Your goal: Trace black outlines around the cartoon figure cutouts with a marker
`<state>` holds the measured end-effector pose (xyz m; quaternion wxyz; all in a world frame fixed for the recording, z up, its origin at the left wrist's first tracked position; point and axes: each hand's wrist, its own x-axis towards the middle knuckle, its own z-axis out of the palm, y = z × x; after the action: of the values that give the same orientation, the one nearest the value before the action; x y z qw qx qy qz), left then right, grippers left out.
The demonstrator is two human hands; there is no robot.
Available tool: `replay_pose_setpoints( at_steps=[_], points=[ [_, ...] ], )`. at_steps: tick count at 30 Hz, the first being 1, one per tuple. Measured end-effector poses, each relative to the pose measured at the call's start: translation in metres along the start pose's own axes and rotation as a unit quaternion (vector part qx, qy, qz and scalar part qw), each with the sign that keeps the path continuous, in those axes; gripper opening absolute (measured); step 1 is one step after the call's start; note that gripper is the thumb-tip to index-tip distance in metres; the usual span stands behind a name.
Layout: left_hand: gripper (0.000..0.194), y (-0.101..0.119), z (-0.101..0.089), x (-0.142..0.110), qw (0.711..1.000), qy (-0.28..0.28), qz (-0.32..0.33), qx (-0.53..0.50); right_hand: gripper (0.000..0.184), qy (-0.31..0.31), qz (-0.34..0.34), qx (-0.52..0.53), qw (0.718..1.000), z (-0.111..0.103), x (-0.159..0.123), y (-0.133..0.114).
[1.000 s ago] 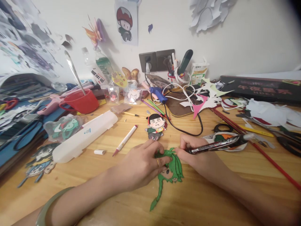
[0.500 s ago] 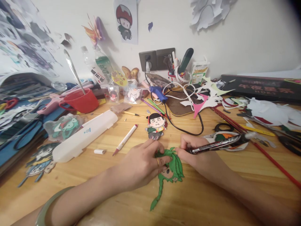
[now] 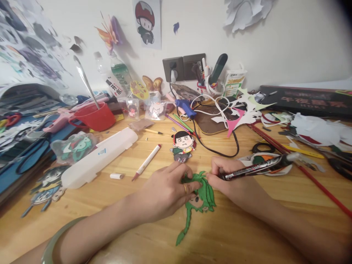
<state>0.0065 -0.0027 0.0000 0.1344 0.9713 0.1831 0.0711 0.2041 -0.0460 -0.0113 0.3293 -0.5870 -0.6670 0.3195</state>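
A paper cutout of a green-haired cartoon head with a long braid lies on the wooden table. My left hand presses it down with curled fingers, covering part of the face and hair. In my right hand is a black marker, its rear end pointing right. The fingertips of that hand meet the top edge of the green hair, and they hide the marker's tip. Just beyond both hands lies another cutout, a black-haired cartoon figure.
An uncapped dark red felt-tip pen, its white cap and a translucent case lie at left. Behind them stands a red mug with a spoon. A blue glue gun with cords lies at the back; paper scraps crowd the right.
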Motion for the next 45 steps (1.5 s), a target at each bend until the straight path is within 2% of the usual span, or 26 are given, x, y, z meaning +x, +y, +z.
replay_pose_setpoints(
  at_steps=[12,17,19,23,28,31,33,35,37,40,45],
  points=[
    [0.029,-0.001,0.000,-0.001,1.000,0.006,0.000,-0.004,0.026,-0.017,0.005,0.025,1.000,-0.001,0.001,-0.001],
    [0.028,-0.003,0.003,-0.002,0.999,0.023,-0.003,-0.043,0.029,0.078,0.062,0.093,0.991,-0.006,0.003,-0.003],
    [0.028,-0.005,0.003,-0.002,0.997,0.030,-0.003,-0.066,0.027,0.089,0.069,0.097,0.989,-0.007,0.004,-0.003],
    [0.025,-0.008,0.004,-0.002,0.992,0.051,0.001,-0.111,0.021,0.071,0.061,0.087,0.992,-0.005,0.003,-0.002],
    [0.021,-0.008,0.002,-0.002,0.981,0.113,0.003,-0.157,0.023,0.059,0.037,0.038,0.997,-0.004,0.002,0.000],
    [0.018,-0.008,-0.001,-0.002,0.983,0.082,0.014,-0.165,0.024,0.046,0.033,0.029,0.998,-0.005,0.000,-0.003],
    [0.021,-0.007,-0.003,-0.002,0.986,0.036,0.015,-0.159,0.024,0.039,0.032,0.036,0.998,-0.005,0.000,-0.005],
    [0.023,-0.005,-0.003,-0.002,0.990,0.017,0.012,-0.141,0.027,0.044,0.043,0.050,0.997,-0.006,-0.001,-0.006],
    [0.021,0.000,0.000,-0.003,0.993,0.040,0.011,-0.108,0.028,0.052,0.056,0.062,0.995,-0.005,-0.001,-0.005],
    [0.023,0.013,0.007,-0.006,0.995,0.091,0.004,-0.052,0.021,0.055,0.055,0.074,0.994,-0.004,-0.001,-0.002],
    [0.022,0.031,0.015,-0.010,0.994,0.103,-0.033,-0.010,0.020,0.027,0.036,0.027,0.999,-0.001,-0.002,-0.004]
  ],
)
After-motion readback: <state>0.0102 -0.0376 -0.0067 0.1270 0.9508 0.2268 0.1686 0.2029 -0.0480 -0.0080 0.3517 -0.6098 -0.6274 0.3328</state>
